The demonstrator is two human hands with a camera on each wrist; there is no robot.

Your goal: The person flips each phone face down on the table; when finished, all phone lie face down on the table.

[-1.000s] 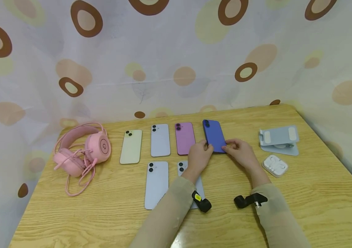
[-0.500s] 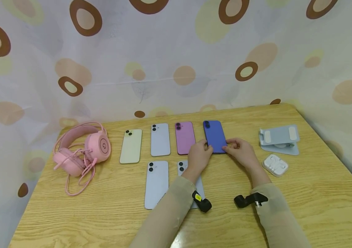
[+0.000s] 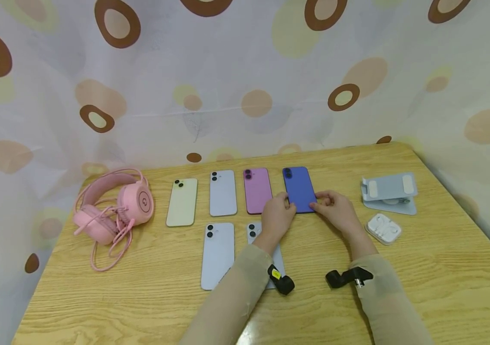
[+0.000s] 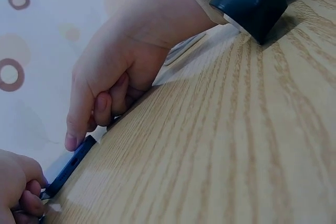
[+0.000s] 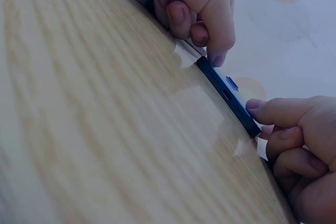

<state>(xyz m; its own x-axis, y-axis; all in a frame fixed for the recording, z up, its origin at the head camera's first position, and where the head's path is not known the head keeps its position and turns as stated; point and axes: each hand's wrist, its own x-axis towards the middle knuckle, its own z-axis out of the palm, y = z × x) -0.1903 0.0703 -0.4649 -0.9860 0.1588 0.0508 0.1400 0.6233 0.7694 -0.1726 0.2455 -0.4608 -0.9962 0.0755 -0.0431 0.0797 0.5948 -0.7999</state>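
A blue smartphone lies back up in the far row on the wooden table. My left hand pinches its near left corner, the thumb on its back. At the near right corner my right hand grips it with thumb and fingers. In the right wrist view the phone's bottom edge with its charging port faces the camera, close along the tabletop. A pink smartphone lies just left of the left hand. The left forearm partly hides a pale smartphone below it.
A white-blue smartphone and a pale yellow one continue the far row leftward. Another pale smartphone lies nearer. Pink headphones sit at the left; a grey-blue folding stand and boxed white earphones at the right.
The blue smartphone has turned slightly and sits straighter and flatter, with less of its dark near edge showing. Both hands stay at its near corners; the head view has shifted slightly.
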